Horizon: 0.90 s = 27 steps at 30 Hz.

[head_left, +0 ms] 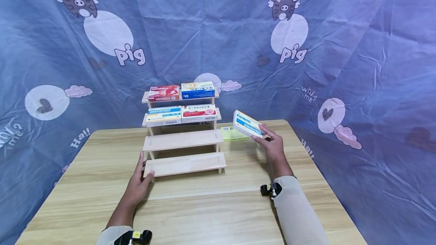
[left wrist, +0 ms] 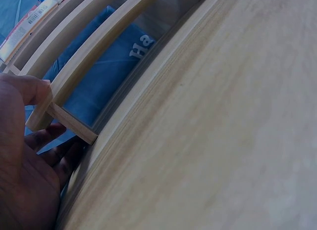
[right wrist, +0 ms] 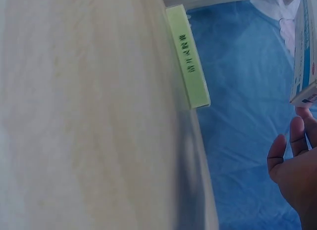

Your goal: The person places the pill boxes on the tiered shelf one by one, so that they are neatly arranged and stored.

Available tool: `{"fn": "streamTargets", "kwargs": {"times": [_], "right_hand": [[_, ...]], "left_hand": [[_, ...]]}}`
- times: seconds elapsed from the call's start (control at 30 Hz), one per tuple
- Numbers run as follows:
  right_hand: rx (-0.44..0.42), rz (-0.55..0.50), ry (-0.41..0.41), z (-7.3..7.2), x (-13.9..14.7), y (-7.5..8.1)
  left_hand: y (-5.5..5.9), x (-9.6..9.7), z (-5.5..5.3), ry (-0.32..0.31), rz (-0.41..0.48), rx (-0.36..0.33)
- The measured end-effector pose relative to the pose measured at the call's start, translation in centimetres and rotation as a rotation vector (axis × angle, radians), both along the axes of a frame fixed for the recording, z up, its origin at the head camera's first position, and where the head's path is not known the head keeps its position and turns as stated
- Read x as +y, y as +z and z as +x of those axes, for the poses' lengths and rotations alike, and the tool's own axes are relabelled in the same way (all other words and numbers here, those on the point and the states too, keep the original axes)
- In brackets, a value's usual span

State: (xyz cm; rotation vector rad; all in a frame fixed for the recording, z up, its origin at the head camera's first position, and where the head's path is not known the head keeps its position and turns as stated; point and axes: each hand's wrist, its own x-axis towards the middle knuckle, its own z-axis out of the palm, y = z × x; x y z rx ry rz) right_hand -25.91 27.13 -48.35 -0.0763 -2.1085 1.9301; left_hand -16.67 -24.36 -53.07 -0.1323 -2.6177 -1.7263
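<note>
My right hand (head_left: 272, 144) pinches one end of a white and blue medicine box (head_left: 247, 123), tilted above the table to the right of a stepped wooden rack (head_left: 184, 140). In the right wrist view the box (right wrist: 305, 57) is cut off by the frame edge. A light green box (head_left: 234, 134) lies on the table behind and below it. My left hand (head_left: 137, 180) grips the left end of the rack's lowest shelf, the thumb on top and the other fingers by the leg (left wrist: 74, 124).
On the rack's top shelf sit a red box (head_left: 164, 93) and a blue-white box (head_left: 197, 90). The shelf below bears a blue, white and yellow box (head_left: 164, 114) and a red-white box (head_left: 199, 112). A blue printed cloth (head_left: 204, 41) hangs behind the wooden table (head_left: 204, 214).
</note>
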Motion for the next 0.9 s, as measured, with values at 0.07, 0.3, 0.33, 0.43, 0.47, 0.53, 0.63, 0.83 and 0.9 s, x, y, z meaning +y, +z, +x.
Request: {"fn": "streamTargets", "kwargs": {"times": [0.07, 0.3, 0.33, 0.43, 0.47, 0.53, 0.63, 0.83, 0.9], "right_hand": [[0.012, 0.005, 0.000, 0.0, -0.1, 0.4], [0.061, 0.022, 0.014, 0.4, -0.9, 1.9], [0.069, 0.026, 0.018, 0.5, -1.0, 2.1], [0.090, 0.037, 0.026, 0.7, -1.6, 2.6], [0.098, 0.040, 0.028, 0.7, -1.8, 2.8], [0.113, 0.049, 0.029, 0.8, -2.1, 3.1], [0.152, 0.078, 0.028, 0.9, -2.6, 3.5], [0.213, 0.138, 0.045, 1.3, -4.1, 4.6], [0.222, 0.139, 0.058, 1.4, -4.8, 4.9]], "left_hand": [[0.0, 0.0, 0.0, 0.001, 0.003, -0.002], [0.1, 0.0, 0.0, 0.001, -0.008, -0.008], [0.1, 0.0, 0.1, 0.001, -0.009, -0.007], [0.3, 0.0, 0.2, -0.001, -0.003, 0.001], [0.3, 0.0, 0.2, -0.001, -0.004, 0.005], [0.3, 0.0, 0.4, 0.002, -0.007, 0.004], [0.2, 0.1, 0.4, 0.004, -0.009, 0.009], [0.1, 0.1, 0.3, 0.002, 0.004, 0.012], [0.1, 0.0, 0.3, 0.002, 0.002, 0.013]]}}
